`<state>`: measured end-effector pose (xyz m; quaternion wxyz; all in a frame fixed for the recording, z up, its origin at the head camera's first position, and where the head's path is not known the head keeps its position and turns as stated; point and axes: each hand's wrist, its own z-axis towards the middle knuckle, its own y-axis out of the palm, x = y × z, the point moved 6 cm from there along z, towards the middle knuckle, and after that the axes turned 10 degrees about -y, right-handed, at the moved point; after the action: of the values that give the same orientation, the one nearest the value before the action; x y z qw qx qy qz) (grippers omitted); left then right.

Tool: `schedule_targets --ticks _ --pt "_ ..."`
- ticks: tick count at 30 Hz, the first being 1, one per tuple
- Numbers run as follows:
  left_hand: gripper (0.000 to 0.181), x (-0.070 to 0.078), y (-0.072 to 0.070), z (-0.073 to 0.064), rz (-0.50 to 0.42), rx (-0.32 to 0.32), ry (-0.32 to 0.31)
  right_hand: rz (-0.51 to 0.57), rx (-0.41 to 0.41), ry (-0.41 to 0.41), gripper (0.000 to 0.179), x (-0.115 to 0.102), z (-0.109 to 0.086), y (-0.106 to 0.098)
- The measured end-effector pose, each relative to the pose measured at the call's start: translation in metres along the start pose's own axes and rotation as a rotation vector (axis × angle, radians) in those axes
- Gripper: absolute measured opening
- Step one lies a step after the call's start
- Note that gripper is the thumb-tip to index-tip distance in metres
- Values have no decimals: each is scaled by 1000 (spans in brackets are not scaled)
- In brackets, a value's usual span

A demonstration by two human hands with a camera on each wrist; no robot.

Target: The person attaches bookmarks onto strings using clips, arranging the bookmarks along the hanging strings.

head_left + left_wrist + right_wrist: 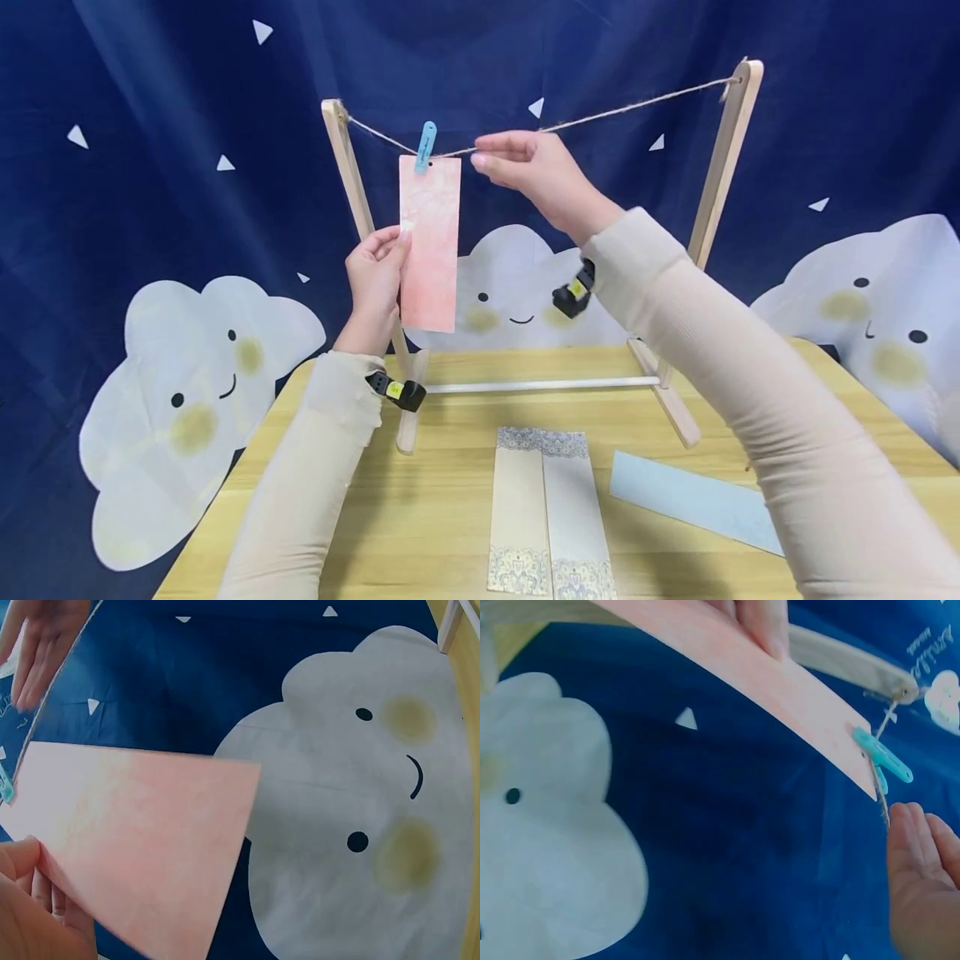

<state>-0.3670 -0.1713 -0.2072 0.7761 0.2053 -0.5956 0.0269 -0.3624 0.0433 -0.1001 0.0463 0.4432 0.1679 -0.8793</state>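
A pink paper card (pixel 431 250) with a small hole near its top hangs upright from a twine line (pixel 637 106). A light blue clothespin (pixel 426 148) clips the card's top edge to the twine. My left hand (pixel 377 275) pinches the card's left edge between thumb and fingers, about halfway up. Just right of the card's top, my right hand (pixel 528 167) is raised at the twine with thumb and fingers extended. In the right wrist view its fingertips (pixel 906 817) are right at the twine, below the clothespin (pixel 883 756), with no card or clip among them.
The twine runs between two wooden posts (pixel 723 167) joined by a white rod (pixel 540 386) on the table (pixel 420 517). Two cards with patterned ends (pixel 517 500) lie side by side in front. A light blue card (pixel 690 498) lies to their right, partly under my right forearm.
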Motion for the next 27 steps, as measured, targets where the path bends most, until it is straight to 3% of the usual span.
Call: schedule_targets --ticks 5,10,14,19,23,27 --pt "5 -8 -2 -2 -20 -47 -21 -94 -40 17 42 18 -45 -13" --pt "17 -18 -9 -6 8 -96 -58 -187 -39 96 44 38 -96 -34" --pt "26 -27 -18 -12 70 -110 -47 -245 -35 146 45 55 -131 -51" --pt "31 -42 -27 -22 98 -124 -24 -247 -66 142 44 77 -169 -65" --pt "31 -55 -32 -34 96 -140 -13 -262 -59 154 43 94 -197 -74" --pt "29 -69 -35 -55 160 -172 -42 -308 -41 182 40 106 -222 -85"
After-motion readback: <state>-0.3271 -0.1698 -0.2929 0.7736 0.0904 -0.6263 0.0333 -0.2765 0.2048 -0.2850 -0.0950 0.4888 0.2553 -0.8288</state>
